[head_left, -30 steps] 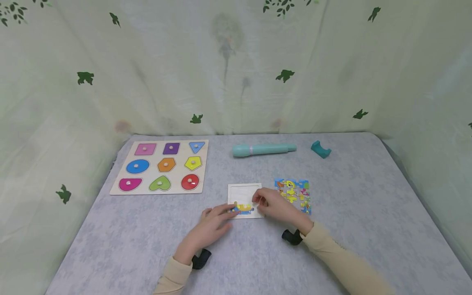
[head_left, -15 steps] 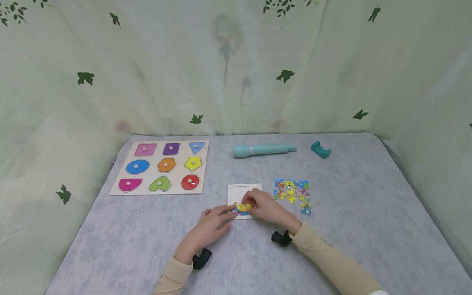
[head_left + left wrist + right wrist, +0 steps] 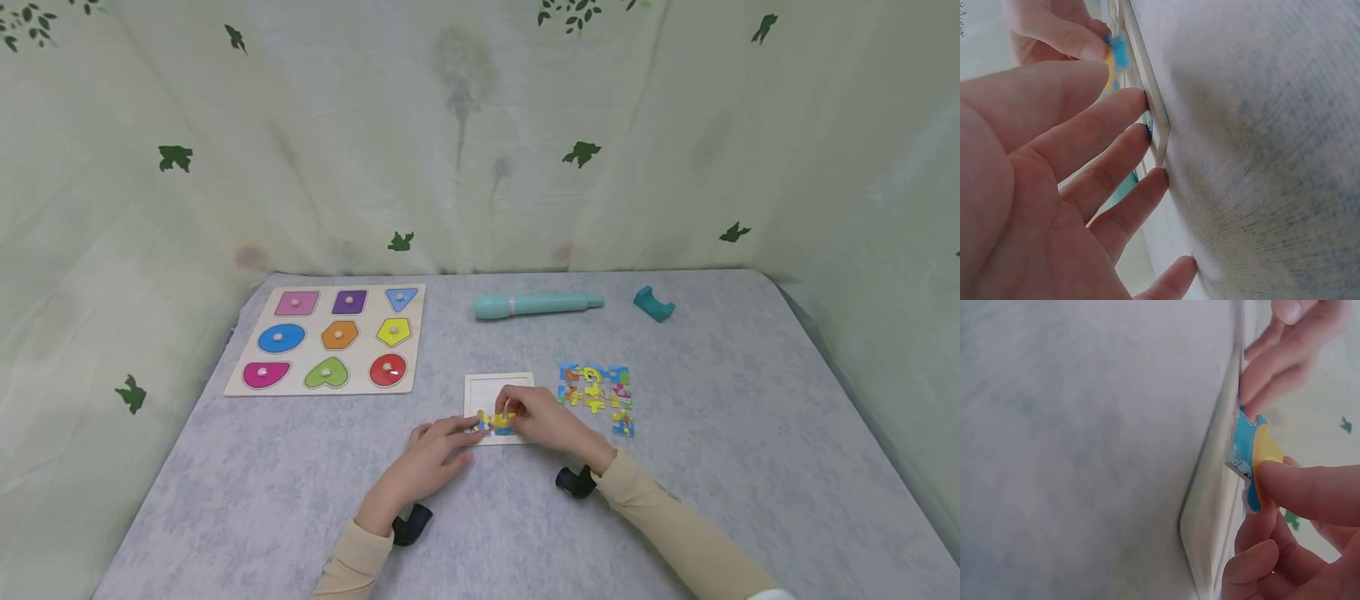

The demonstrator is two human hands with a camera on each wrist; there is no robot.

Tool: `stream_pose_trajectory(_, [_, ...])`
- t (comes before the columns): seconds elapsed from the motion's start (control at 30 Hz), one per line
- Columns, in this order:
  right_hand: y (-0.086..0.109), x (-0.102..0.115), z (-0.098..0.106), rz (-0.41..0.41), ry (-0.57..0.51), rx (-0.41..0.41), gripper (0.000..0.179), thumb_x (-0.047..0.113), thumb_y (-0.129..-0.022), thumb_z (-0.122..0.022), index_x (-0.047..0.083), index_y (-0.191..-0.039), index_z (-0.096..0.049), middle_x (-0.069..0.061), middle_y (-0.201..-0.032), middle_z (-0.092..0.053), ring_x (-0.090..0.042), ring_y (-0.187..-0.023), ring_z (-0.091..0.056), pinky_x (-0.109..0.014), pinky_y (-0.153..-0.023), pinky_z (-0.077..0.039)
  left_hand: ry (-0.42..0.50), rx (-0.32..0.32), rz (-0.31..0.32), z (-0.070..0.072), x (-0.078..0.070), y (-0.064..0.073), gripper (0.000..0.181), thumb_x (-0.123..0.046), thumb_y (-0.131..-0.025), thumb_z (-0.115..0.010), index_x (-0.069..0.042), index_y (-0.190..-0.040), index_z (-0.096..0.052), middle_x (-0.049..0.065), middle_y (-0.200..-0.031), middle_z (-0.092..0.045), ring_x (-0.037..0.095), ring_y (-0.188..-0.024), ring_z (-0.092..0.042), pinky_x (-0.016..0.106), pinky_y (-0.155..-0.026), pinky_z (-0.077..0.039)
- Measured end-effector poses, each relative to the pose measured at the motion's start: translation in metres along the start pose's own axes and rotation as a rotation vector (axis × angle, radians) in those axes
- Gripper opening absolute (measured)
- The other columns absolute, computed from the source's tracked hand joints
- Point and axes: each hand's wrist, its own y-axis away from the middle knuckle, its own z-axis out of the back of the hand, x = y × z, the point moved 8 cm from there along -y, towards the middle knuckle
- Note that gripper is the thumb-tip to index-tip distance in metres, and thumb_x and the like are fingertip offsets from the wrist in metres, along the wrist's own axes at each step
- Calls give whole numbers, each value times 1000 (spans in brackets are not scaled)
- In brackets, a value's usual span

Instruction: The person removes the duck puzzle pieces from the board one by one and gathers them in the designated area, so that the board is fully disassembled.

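Note:
A small white puzzle tray (image 3: 480,385) lies near the table's middle, with blue and yellow jigsaw pieces along its lower part. The straight fingers of my left hand (image 3: 431,462) rest on its left edge; the left wrist view shows them spread, fingertips against the rim. Over the tray's lower right, my right hand (image 3: 551,423) pinches a blue-and-yellow jigsaw piece (image 3: 1263,447) between thumb and fingers. In the right wrist view the piece is tilted close above the tray; whether its far edge touches the laid pieces cannot be told.
Several loose jigsaw pieces (image 3: 592,390) lie grouped right of the tray. A wooden shape board (image 3: 360,346) with knobbed shapes sits at the back left. Behind the tray are a teal tube-like toy (image 3: 543,305) and a curved teal block (image 3: 654,305).
My right hand has moved left from the tray's right edge to over its lower pieces, then slightly back right, with the jigsaw piece between its fingers. The left hand has stayed put.

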Motion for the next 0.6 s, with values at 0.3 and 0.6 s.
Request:
stream_pose_trajectory(0.3, [33,-35,44,-83,-10,-53,17,-7,-84,-62,10,-90,-62,3,-76,-54,-13,-70,-50,-36,-75,-45,14,-7,22,0,2,-1,34,-14,-95,-60,-8,-128,-62,9,-138,-49,28,-130,-40,58,-101,-23])
stream_pose_trajectory(0.6, [70,-64,74,-167,50,-76,17,-8,-83,-64,7,-90,-63,2,-77,-53,-15,-70,-48,-27,-62,-42,34,-25,8,1,3,-1,33,-14,-94,-61,-8,-127,-63,9,-137,-50,28,-129,-42,57,-100,-23])
